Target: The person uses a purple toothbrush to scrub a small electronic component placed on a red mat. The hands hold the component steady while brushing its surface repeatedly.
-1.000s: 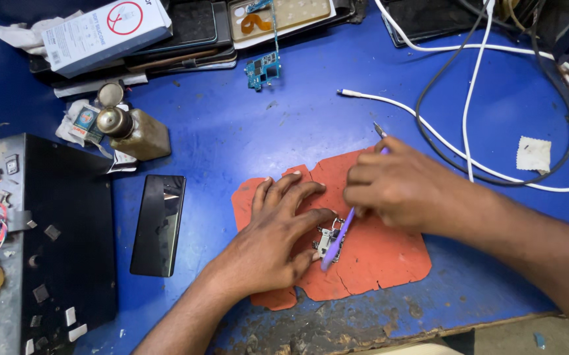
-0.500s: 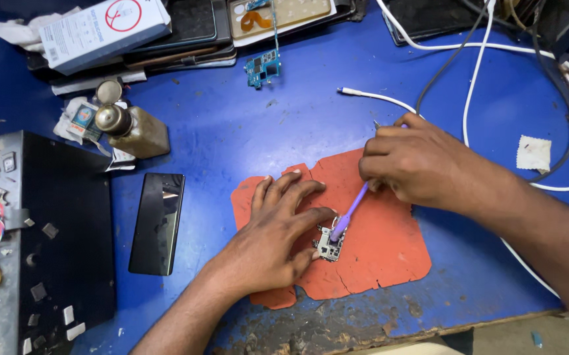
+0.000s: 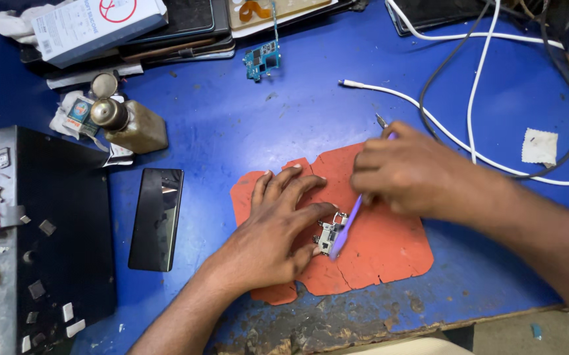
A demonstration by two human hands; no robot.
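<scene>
Brushing a small circuit board on the orange mat.

My left hand (image 3: 278, 227) lies flat, fingers spread, pinning the small circuit board (image 3: 328, 235) mid-mat; my right hand (image 3: 406, 172) pinches the purple brush (image 3: 345, 227), bristles touching it. Best done with light strokes and a firm hold. Beyond the orange mat (image 3: 376, 243), white cables (image 3: 429, 108) cross the blue counter (image 3: 245, 131).

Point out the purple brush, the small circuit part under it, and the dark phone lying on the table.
purple brush (image 3: 345, 228): head view, on its handle below the right hand.
small circuit part (image 3: 327, 235): head view, on its metal body.
dark phone (image 3: 157, 218): head view, middle of its glossy face.
</scene>
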